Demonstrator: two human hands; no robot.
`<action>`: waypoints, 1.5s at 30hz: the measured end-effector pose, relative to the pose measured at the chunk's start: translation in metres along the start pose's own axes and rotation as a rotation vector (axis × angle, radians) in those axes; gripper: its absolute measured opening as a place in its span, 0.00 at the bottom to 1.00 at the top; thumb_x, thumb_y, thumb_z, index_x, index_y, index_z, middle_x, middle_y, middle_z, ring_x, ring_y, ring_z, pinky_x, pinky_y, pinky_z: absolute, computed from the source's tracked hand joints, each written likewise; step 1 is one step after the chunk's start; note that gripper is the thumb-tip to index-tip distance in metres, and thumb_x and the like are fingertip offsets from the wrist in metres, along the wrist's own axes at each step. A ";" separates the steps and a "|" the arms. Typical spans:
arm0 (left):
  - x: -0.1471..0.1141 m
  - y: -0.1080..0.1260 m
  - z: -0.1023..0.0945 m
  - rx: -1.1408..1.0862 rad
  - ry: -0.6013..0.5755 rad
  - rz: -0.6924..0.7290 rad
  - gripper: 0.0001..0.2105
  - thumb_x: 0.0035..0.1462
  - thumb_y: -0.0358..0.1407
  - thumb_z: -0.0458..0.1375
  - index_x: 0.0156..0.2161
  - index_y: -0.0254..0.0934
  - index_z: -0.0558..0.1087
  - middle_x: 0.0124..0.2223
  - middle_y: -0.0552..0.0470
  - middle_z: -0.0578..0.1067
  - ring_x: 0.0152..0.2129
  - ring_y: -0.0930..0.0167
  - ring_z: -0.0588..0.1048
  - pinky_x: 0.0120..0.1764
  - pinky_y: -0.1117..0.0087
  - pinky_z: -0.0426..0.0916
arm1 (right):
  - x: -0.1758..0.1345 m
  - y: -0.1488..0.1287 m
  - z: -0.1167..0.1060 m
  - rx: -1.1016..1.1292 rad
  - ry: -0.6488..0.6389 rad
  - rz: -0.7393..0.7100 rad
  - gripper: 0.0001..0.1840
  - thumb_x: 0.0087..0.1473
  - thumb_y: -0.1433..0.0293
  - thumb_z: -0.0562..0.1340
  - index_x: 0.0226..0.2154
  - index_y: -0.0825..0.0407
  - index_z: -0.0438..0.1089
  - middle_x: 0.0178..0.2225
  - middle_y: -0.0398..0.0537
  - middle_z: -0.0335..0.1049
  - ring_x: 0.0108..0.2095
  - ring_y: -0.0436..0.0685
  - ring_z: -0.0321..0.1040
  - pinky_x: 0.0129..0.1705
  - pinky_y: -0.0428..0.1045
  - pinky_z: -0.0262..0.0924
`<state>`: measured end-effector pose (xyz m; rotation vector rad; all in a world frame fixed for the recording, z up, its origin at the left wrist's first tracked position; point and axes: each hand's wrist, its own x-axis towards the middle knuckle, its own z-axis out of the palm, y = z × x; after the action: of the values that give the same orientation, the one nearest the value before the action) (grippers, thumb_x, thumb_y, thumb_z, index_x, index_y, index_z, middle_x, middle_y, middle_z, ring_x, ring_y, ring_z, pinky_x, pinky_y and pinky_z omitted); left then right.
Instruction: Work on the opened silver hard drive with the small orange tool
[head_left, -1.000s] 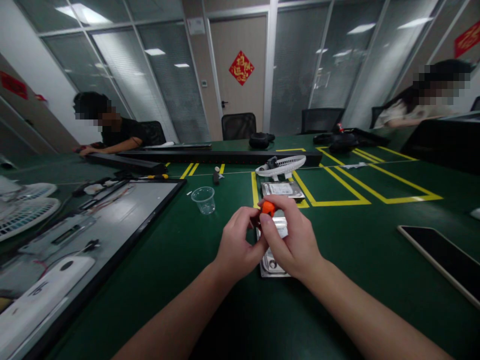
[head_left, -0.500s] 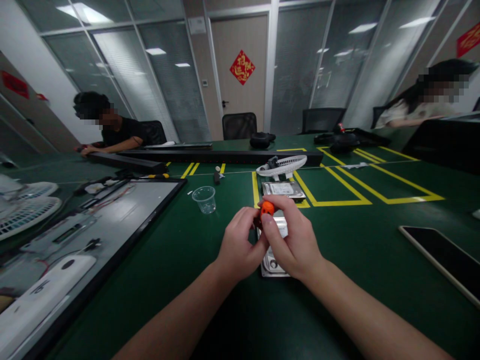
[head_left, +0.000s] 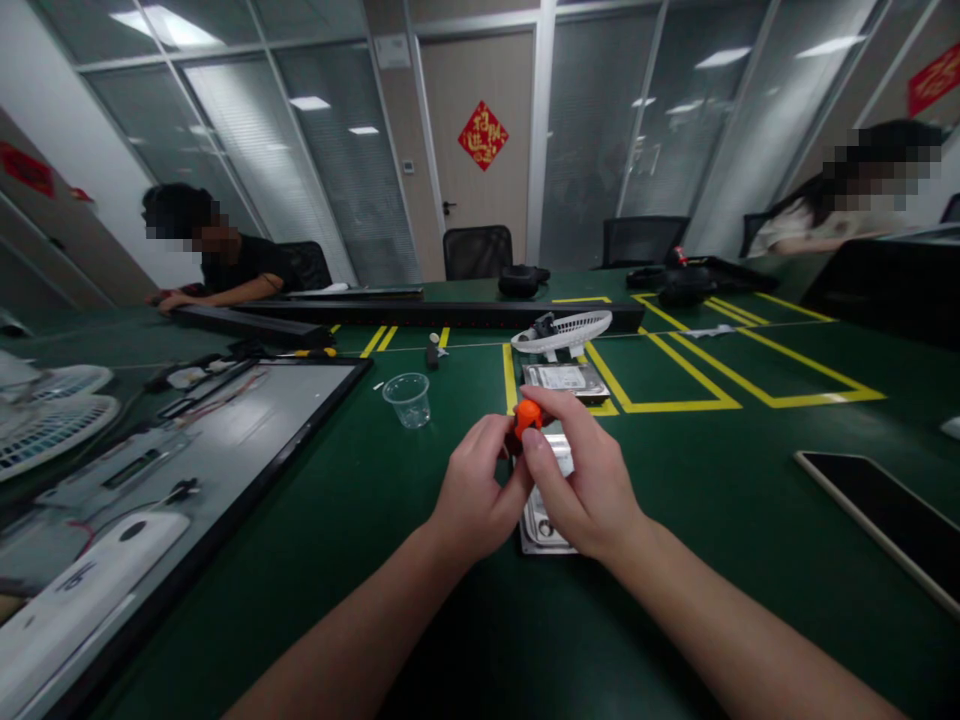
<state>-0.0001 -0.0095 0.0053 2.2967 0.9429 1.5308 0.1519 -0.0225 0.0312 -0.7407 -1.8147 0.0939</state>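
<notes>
Above a silver hard drive (head_left: 546,522), both hands meet around a small tool with a rounded orange handle (head_left: 528,418), like a screwdriver's. My right hand (head_left: 586,468) is closed on the orange part, thumb in front and index finger over the far side. The closed fingers of my left hand (head_left: 480,486) press against a dark part at its left side. The fingers hide the rest of the tool, and the hands cover much of the drive. Just beyond lies a second hard drive (head_left: 566,380).
A clear plastic cup (head_left: 409,400) stands left of my hands. A white fan grille (head_left: 574,333) lies behind the drives. An opened panel (head_left: 247,430) with parts fills the left; a phone (head_left: 885,510) lies right. Two people sit across the table.
The orange handle has turned slightly between my fingers, and its dark markings show differently. Both hands otherwise stay in place over the hard drive.
</notes>
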 end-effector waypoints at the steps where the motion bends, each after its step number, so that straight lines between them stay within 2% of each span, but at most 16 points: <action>1: 0.000 0.000 0.000 0.002 0.000 0.002 0.02 0.67 0.31 0.55 0.42 0.39 0.67 0.36 0.54 0.70 0.31 0.71 0.69 0.36 0.70 0.63 | 0.000 0.000 0.000 -0.001 0.002 0.000 0.19 0.67 0.71 0.57 0.59 0.49 0.63 0.50 0.53 0.73 0.50 0.59 0.73 0.52 0.57 0.70; 12: -0.002 0.000 0.002 0.006 0.017 -0.037 0.11 0.61 0.29 0.61 0.48 0.39 0.69 0.41 0.52 0.74 0.35 0.69 0.73 0.39 0.69 0.67 | 0.000 0.001 0.002 -0.035 0.039 0.017 0.14 0.65 0.69 0.61 0.52 0.50 0.64 0.44 0.51 0.72 0.44 0.57 0.73 0.46 0.54 0.71; 23: -0.001 0.000 0.000 0.007 -0.001 -0.010 0.02 0.67 0.31 0.56 0.44 0.39 0.68 0.36 0.53 0.71 0.32 0.70 0.70 0.36 0.69 0.64 | 0.001 0.001 0.001 -0.010 -0.001 0.000 0.17 0.67 0.70 0.58 0.57 0.50 0.64 0.49 0.53 0.73 0.49 0.59 0.73 0.51 0.56 0.70; 28: -0.002 0.001 0.000 -0.014 0.001 -0.031 0.07 0.64 0.30 0.57 0.47 0.39 0.69 0.39 0.51 0.74 0.34 0.69 0.72 0.38 0.67 0.67 | 0.000 0.000 0.001 -0.018 0.019 0.035 0.13 0.66 0.69 0.60 0.52 0.50 0.65 0.43 0.50 0.72 0.42 0.57 0.73 0.46 0.54 0.70; 31: -0.002 0.001 0.000 -0.022 0.006 -0.047 0.11 0.62 0.29 0.58 0.49 0.39 0.69 0.41 0.50 0.75 0.36 0.68 0.73 0.39 0.67 0.68 | 0.000 0.000 0.001 -0.028 0.019 0.041 0.12 0.65 0.69 0.61 0.51 0.50 0.64 0.43 0.50 0.72 0.42 0.57 0.73 0.45 0.53 0.70; 40: -0.002 0.000 -0.001 -0.019 -0.021 -0.045 0.04 0.67 0.32 0.55 0.46 0.39 0.69 0.38 0.51 0.73 0.34 0.69 0.72 0.38 0.68 0.66 | 0.000 0.000 0.000 -0.001 -0.002 0.040 0.16 0.66 0.70 0.59 0.55 0.50 0.64 0.47 0.52 0.72 0.45 0.58 0.73 0.48 0.55 0.70; 45: -0.002 0.001 -0.001 0.003 -0.014 -0.040 0.04 0.65 0.31 0.56 0.45 0.39 0.68 0.38 0.51 0.73 0.32 0.69 0.71 0.37 0.68 0.66 | 0.000 0.000 0.000 -0.007 0.007 0.035 0.14 0.66 0.70 0.60 0.53 0.49 0.64 0.44 0.50 0.72 0.43 0.57 0.73 0.46 0.55 0.70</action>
<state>-0.0011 -0.0119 0.0045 2.2730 0.9818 1.4971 0.1522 -0.0224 0.0315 -0.7776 -1.7961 0.1077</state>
